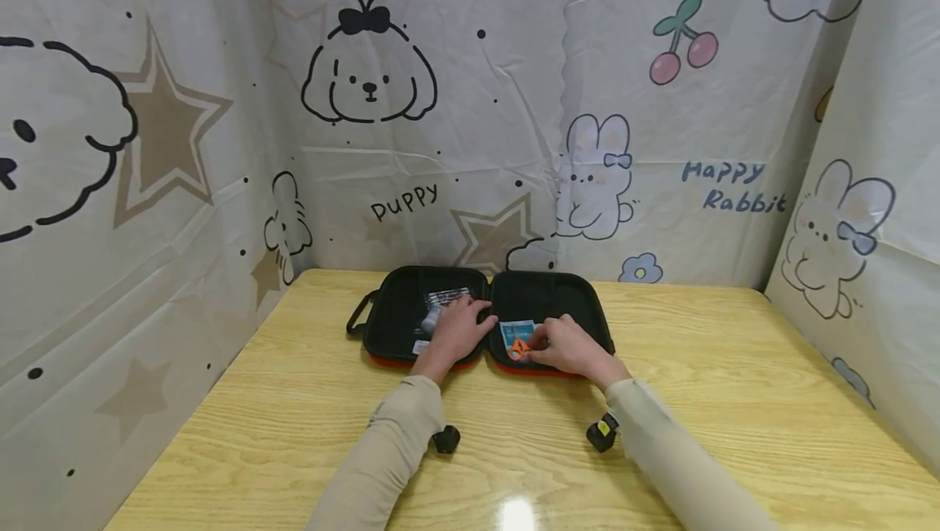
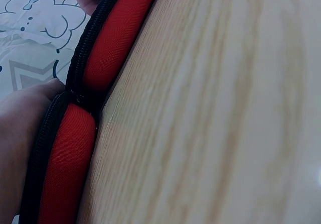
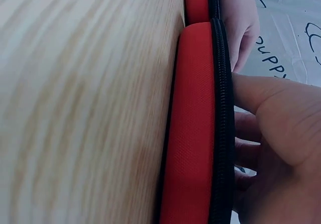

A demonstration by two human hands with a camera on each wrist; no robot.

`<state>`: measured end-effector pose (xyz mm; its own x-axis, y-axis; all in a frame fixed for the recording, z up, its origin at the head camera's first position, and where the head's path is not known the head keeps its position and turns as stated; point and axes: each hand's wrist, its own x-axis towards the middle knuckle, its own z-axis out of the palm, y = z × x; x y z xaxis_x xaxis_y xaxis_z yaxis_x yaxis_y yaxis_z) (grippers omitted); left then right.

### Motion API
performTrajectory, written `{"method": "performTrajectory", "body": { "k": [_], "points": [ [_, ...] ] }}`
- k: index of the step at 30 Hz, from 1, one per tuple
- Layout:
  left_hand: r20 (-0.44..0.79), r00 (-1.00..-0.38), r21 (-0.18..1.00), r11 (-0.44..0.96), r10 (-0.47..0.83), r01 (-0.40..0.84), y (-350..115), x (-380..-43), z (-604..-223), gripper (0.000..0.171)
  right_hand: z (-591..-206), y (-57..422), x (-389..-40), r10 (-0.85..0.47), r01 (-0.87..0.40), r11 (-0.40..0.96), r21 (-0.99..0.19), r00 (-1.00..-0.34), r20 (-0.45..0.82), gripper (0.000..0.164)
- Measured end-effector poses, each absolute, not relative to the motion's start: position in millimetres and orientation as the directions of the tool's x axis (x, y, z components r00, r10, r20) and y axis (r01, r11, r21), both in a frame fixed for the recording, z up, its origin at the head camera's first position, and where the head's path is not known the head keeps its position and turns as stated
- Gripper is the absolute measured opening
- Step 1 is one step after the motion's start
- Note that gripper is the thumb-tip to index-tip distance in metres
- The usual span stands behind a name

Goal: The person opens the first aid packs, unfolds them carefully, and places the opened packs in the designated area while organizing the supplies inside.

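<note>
An opened black case (image 1: 547,296) with a red outer shell (image 3: 193,113) lies on the table, its two halves side by side. My left hand (image 1: 458,329) reaches into the left half, beside clear-wrapped items (image 1: 432,319); its fingers look loosely extended. In the right half are small orange-handled scissors (image 1: 518,349) and a blue-and-white packet (image 1: 516,329). My right hand (image 1: 569,345) has its thumb and fingers bent at the scissors' handles, seeming to pinch them. The case rim hides the fingertips of both hands in the wrist views.
A carrying handle (image 1: 360,313) sticks out from the case's left side. The wooden table (image 1: 734,368) extends around the case. Printed cloth (image 1: 499,107) hangs behind and at both sides. A small black device (image 1: 602,433) sits at each wrist.
</note>
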<state>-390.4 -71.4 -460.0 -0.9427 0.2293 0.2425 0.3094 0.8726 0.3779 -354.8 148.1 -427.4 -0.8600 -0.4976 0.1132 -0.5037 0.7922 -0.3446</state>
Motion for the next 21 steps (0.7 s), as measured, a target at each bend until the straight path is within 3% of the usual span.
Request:
{"method": "performTrajectory", "body": {
  "k": [8,21],
  "points": [
    [0.241,-0.943,0.388,0.868,0.230,0.310,-70.9,-390.5,-460.3,0.044,-430.1,150.1,-356.9,-0.477,-0.483,0.793,-0.371,-0.871,0.116,0.015],
    [0.229,-0.946,0.396,0.865,0.231,0.307,-70.9,-391.8,-460.7,0.045,-427.7,170.2,-370.7,-0.362,-0.426,0.800,-0.421,-0.904,0.226,0.020]
  ]
}}
